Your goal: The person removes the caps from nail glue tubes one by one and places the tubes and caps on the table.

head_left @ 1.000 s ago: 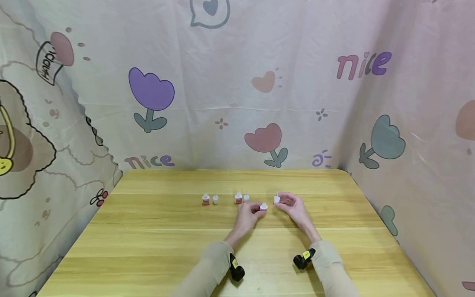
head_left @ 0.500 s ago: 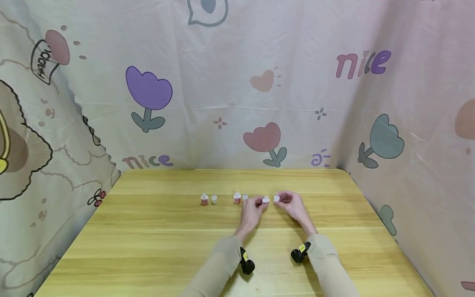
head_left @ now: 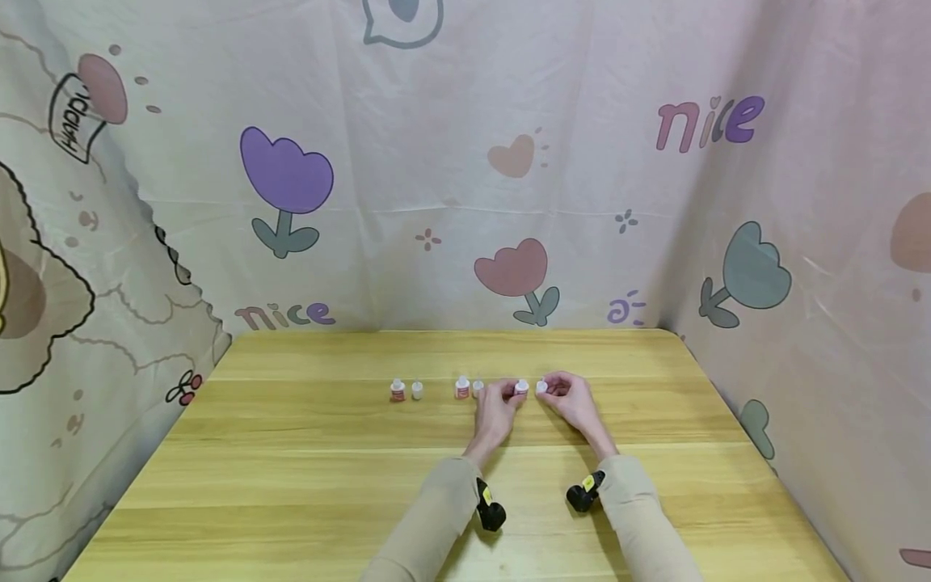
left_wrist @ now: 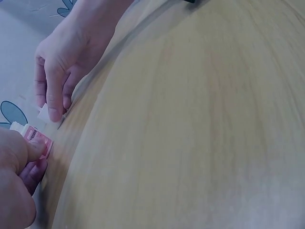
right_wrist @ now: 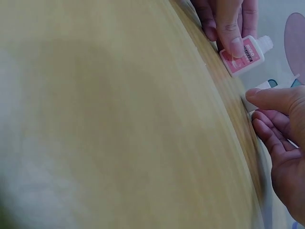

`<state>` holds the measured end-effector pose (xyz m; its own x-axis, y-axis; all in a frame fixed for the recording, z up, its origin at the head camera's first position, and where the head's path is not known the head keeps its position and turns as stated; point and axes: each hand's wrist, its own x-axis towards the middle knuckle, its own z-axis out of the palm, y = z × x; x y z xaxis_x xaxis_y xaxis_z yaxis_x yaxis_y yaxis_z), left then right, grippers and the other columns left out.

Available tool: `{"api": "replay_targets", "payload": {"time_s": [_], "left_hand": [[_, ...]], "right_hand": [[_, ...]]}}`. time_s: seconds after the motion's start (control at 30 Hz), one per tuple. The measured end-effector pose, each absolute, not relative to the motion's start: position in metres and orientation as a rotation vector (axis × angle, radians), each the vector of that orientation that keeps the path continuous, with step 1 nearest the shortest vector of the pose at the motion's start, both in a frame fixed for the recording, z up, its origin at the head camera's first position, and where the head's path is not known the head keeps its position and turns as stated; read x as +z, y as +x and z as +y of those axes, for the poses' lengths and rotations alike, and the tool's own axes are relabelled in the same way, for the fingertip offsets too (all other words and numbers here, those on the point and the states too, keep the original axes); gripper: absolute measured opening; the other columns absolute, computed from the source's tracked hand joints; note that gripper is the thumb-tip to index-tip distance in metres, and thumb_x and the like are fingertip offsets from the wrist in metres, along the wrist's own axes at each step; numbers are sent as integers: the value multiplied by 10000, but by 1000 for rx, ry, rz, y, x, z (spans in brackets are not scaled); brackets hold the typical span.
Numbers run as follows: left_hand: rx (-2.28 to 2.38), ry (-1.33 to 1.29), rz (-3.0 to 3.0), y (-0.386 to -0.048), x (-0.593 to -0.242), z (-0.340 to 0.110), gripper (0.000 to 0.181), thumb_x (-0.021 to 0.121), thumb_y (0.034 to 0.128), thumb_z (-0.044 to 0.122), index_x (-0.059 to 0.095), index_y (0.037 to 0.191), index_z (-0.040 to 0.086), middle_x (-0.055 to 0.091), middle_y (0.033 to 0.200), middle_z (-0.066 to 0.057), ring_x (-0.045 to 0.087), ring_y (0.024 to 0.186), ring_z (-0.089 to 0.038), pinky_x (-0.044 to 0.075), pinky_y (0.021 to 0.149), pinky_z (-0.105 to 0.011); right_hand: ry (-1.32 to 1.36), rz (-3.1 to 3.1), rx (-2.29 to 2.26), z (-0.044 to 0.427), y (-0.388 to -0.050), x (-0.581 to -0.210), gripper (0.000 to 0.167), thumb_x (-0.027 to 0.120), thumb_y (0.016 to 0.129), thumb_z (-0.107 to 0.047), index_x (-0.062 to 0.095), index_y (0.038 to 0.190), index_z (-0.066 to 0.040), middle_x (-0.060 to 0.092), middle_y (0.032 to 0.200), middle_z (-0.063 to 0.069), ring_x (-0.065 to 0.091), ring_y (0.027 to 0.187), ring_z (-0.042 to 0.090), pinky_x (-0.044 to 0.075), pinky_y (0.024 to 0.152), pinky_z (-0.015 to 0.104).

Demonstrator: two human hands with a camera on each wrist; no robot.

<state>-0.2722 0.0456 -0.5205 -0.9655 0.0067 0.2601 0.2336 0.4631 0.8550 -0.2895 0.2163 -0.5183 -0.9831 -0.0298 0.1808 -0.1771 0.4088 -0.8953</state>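
Between its thumb and fingers, my left hand (head_left: 494,414) grips a small white bottle (head_left: 521,390) with a pink label. The right wrist view shows this bottle's bare white nozzle (right_wrist: 265,44); its base is at the tabletop. Just to the right, my right hand (head_left: 576,402) pinches a small white cap (head_left: 541,388), partly covered by the fingers. Cap and bottle stand apart with a narrow gap. Left of my left hand are another pink-labelled bottle (head_left: 462,389) and a white cap (head_left: 478,388), the cap partly hidden by the hand.
Farther left on the wooden table (head_left: 305,469) stand a third labelled bottle (head_left: 398,392) and its neighbouring white cap (head_left: 418,391). A printed curtain (head_left: 407,275) hangs behind the table's back edge. Each sleeve carries a black wrist camera (head_left: 491,516).
My left hand has carried the bottle away from me and slightly right, setting it level with the cap. My right hand keeps its pinch on the cap and has barely moved.
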Motion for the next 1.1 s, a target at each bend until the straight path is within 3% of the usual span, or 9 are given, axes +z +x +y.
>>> {"api": "replay_targets", "payload": {"time_s": [0.43, 0.67, 0.9, 1.1], "left_hand": [[-1488, -179, -2503, -270, -519, 45, 303, 760, 876, 71, 718, 1173, 30, 773, 1098, -130, 743, 1022, -252, 590, 903, -358], [-1572, -166, -2540, -260, -515, 42, 475, 741, 888, 58, 607, 1342, 15, 665, 1314, -207, 703, 1123, -342, 585, 930, -393], [-1665, -384, -2442, -246, -510, 24, 495, 736, 898, 68, 572, 1353, -37, 616, 1368, -245, 676, 1159, -398, 591, 908, -351], [-1693, -523, -2364, -227, -514, -10, 525, 762, 878, 108, 575, 1342, -49, 614, 1362, -261, 705, 1067, -419, 600, 889, -366]], "right_hand": [[234, -2505, 1648, 215, -292, -522, 337, 776, 800, 90, 658, 1113, 125, 699, 980, 297, 609, 743, 66, 516, 676, 129], [301, -2502, 1708, 217, -275, -504, 525, 735, 809, 135, 528, 1289, 190, 620, 1157, 392, 660, 907, 367, 547, 741, 178], [285, -2497, 1700, 225, -273, -515, 571, 766, 821, 71, 529, 1337, 124, 606, 1233, 334, 652, 877, 188, 525, 732, 158], [265, -2503, 1639, 231, -271, -521, 593, 793, 834, -17, 529, 1353, 94, 592, 1272, 317, 676, 930, 275, 555, 789, 209]]}}
